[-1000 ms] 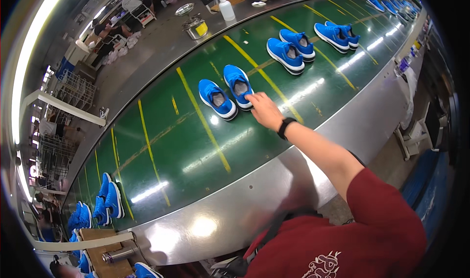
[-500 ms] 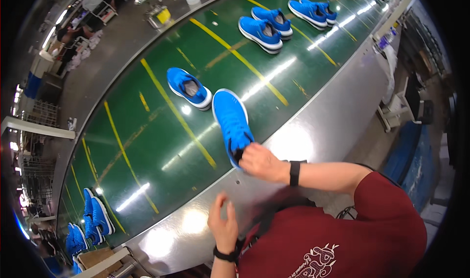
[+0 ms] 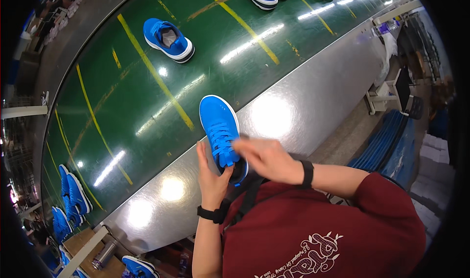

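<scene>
Materials and finishes at the conveyor

A blue knit-cloth shoe (image 3: 221, 131) with woven laces is being held over a brushed, shiny metal ledge (image 3: 303, 101); ceiling lights are being mirrored by the glossy green belt (image 3: 122, 106), painted with worn yellow lines.

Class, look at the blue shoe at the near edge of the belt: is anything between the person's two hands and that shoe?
Nothing visible is. The left hand lies against the heel side of the blue shoe, and the right hand covers its heel end from the other side. The other blue shoe sits apart, farther up the green belt.
</scene>
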### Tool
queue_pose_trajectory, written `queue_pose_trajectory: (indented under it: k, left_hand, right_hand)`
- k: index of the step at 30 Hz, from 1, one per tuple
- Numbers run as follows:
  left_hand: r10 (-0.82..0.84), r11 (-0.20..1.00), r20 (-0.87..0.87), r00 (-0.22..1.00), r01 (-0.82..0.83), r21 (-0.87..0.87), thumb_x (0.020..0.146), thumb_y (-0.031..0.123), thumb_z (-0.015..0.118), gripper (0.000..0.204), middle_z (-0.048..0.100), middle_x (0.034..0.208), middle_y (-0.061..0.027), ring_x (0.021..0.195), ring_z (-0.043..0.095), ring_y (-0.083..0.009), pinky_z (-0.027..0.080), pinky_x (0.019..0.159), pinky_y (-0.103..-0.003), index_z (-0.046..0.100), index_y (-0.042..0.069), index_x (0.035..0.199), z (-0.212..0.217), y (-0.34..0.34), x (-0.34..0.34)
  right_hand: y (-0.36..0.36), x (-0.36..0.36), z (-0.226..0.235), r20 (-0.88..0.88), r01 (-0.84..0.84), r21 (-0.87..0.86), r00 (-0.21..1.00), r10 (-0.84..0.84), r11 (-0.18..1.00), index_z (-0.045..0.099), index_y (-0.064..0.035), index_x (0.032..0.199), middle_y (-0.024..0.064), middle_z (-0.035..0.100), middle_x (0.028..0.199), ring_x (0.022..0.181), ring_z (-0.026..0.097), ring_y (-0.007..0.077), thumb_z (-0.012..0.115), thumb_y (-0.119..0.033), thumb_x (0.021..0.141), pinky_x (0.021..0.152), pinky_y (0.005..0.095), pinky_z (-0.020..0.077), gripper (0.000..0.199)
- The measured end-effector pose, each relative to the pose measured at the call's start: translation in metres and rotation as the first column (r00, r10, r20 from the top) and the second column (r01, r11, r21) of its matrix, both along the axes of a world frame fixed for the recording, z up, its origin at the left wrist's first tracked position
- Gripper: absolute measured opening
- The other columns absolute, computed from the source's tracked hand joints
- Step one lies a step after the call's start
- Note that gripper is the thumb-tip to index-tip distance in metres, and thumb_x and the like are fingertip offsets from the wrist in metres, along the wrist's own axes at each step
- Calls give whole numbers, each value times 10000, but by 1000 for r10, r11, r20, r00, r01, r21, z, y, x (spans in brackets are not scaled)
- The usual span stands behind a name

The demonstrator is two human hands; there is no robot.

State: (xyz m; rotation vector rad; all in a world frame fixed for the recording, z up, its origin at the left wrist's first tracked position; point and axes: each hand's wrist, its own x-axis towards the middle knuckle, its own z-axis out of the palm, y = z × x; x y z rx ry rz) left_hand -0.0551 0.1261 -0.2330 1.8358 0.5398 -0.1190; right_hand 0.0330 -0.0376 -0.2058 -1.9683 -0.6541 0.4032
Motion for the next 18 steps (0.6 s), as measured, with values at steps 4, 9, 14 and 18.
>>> queue_pose_trajectory:
  k: [4,9,14,18]
  left_hand:
    - [2,1000,96,995,-4,20,708,-14,714,992,248,1501,-241,1401,262,-299,253,1119,-388,93,-1,1480,-5,-8,12]
    - [74,994,126,989,-63,-89,753,-39,661,934,246,1504,-233,1391,283,-297,282,1108,-367,75,-2,1481,-30,-7,0]
    - [-4,1000,81,997,3,12,790,-21,644,897,233,1514,-221,1378,310,-297,305,1095,-363,72,-3,1481,-30,0,0]
    - [-34,997,42,999,31,66,811,-17,629,854,301,1482,-230,1342,373,-311,349,1062,-362,98,0,1480,-25,1,-1]
  right_hand:
    - [19,5,-18,-27,133,-62,991,-134,989,600,-48,1145,161,654,888,754,625,350,573,-75,875,669,391,510,273]
    - [25,2,-17,39,78,-145,997,-73,986,600,-13,1132,164,660,919,763,631,342,623,-86,838,673,407,503,303]
    - [28,41,-21,-302,-106,-93,950,73,990,632,-32,1123,108,686,805,664,650,213,690,-96,794,657,312,518,340]
    - [36,71,-21,-618,-399,-141,750,235,906,506,-61,1300,58,651,776,719,608,119,657,-80,842,712,264,486,483]
